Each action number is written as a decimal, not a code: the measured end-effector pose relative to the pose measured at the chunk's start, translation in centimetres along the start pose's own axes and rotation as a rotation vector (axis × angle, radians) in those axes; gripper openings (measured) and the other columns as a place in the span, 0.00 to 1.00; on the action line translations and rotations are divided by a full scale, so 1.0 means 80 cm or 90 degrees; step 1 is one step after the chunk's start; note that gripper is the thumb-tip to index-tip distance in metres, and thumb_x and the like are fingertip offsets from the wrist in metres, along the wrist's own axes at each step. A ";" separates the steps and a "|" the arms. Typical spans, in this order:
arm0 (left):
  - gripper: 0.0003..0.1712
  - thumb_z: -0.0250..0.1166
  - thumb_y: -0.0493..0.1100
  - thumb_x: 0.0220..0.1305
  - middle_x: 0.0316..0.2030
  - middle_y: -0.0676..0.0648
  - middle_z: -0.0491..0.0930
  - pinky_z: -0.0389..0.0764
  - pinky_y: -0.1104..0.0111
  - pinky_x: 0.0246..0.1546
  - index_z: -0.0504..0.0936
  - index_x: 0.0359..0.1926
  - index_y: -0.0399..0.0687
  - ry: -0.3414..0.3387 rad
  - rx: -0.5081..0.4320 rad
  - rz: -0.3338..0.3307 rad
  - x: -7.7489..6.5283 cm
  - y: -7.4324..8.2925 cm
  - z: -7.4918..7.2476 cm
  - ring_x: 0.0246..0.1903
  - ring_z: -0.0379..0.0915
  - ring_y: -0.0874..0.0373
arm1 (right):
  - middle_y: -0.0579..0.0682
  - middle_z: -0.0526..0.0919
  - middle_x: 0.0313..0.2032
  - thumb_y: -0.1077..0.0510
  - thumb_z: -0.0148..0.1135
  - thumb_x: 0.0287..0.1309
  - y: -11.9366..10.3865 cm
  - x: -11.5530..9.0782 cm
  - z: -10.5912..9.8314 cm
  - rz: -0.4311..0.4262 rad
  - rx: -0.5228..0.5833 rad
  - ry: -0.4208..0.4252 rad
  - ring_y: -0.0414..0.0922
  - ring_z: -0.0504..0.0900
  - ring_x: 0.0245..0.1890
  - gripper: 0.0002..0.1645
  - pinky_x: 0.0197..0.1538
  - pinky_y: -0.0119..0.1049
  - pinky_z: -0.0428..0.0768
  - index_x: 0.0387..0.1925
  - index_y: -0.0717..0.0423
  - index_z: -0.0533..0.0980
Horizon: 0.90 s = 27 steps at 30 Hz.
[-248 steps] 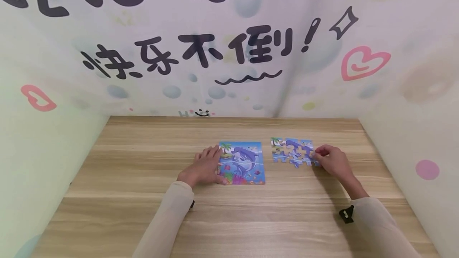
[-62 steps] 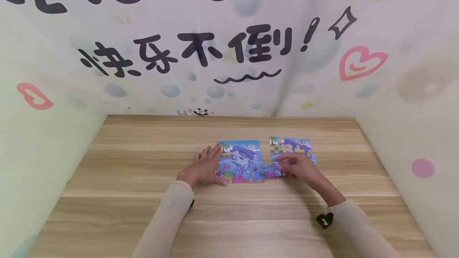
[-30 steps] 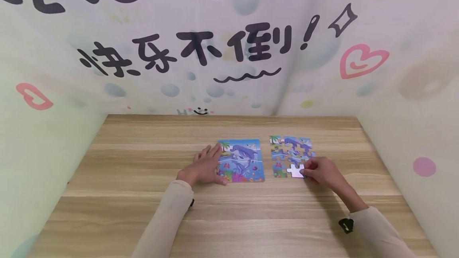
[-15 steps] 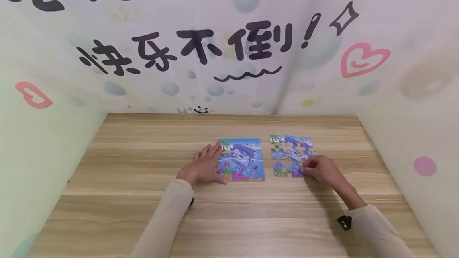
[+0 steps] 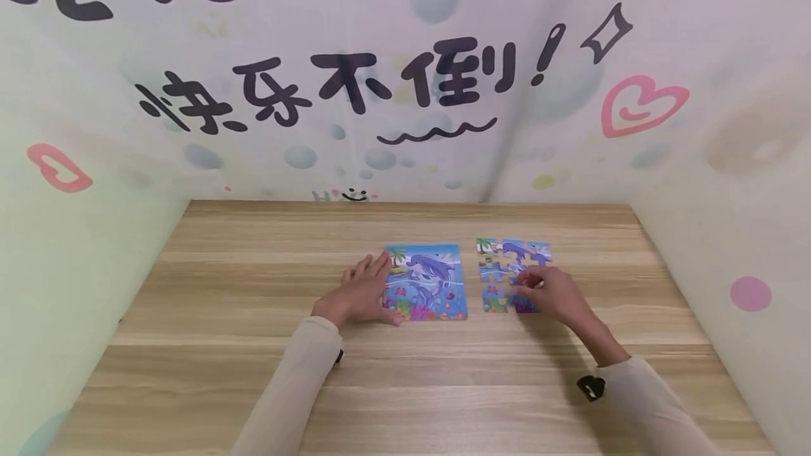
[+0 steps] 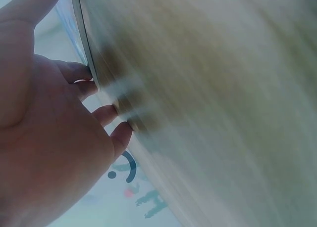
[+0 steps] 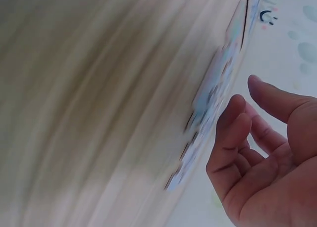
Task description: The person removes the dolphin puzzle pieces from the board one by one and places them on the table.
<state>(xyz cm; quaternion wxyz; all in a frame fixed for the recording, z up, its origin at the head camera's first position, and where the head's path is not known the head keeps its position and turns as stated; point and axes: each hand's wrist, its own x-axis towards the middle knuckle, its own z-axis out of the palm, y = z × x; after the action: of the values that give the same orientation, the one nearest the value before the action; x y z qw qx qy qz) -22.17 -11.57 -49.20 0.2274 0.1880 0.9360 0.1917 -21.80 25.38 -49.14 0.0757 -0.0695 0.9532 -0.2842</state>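
Note:
My left hand [image 5: 361,294] lies along the left edge of a square dolphin picture board [image 5: 434,280], fingers spread and touching it. The left wrist view shows that hand [image 6: 64,123] with its fingertips at the board's edge and the tabletop. To the right of the board lies a partly joined jigsaw puzzle [image 5: 491,271] with the same dolphin scene. Over its lower right part hovers my right hand [image 5: 560,294], hiding some pieces. In the right wrist view, this hand [image 7: 262,158] has loosely bent fingers, the thumb apart from them and nothing between. A crab puzzle piece [image 5: 493,300] lies at the lower left.
The wood-grain table [image 5: 405,385] reaches back to a printed wall [image 5: 348,160] with dark lettering and hearts. Side walls stand to the left and right. A strip of tabletop separates the board from the puzzle.
Bottom-row pieces have been added below the puzzle; one showed its white back, then was turned picture side up. My right hand has let go and shifted left. The left hand stays put.

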 end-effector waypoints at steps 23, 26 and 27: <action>0.67 0.73 0.64 0.52 0.80 0.44 0.35 0.39 0.40 0.72 0.43 0.79 0.42 -0.001 -0.015 -0.007 -0.003 0.003 -0.002 0.77 0.29 0.40 | 0.44 0.83 0.27 0.51 0.71 0.57 -0.118 0.027 0.079 -0.020 -0.047 -0.109 0.37 0.78 0.20 0.20 0.27 0.34 0.74 0.49 0.54 0.80; 0.67 0.73 0.64 0.52 0.80 0.44 0.35 0.39 0.40 0.72 0.43 0.79 0.42 0.000 -0.014 -0.008 -0.003 0.003 -0.002 0.77 0.29 0.40 | 0.44 0.83 0.26 0.52 0.72 0.57 -0.122 0.026 0.079 -0.020 -0.063 -0.110 0.37 0.78 0.20 0.16 0.25 0.34 0.73 0.44 0.54 0.79; 0.67 0.73 0.64 0.52 0.80 0.44 0.35 0.39 0.40 0.73 0.43 0.79 0.42 -0.001 -0.013 -0.009 -0.003 0.002 -0.002 0.77 0.28 0.40 | 0.44 0.82 0.26 0.52 0.72 0.57 -0.123 0.026 0.079 -0.020 -0.066 -0.109 0.38 0.78 0.20 0.15 0.25 0.34 0.73 0.43 0.53 0.79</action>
<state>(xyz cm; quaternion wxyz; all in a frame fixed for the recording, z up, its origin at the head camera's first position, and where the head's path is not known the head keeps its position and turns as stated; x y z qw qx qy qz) -22.02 -11.55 -48.88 0.2311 0.1793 0.9353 0.1992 -21.83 13.46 -49.15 0.1490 -0.1123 0.9555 -0.2284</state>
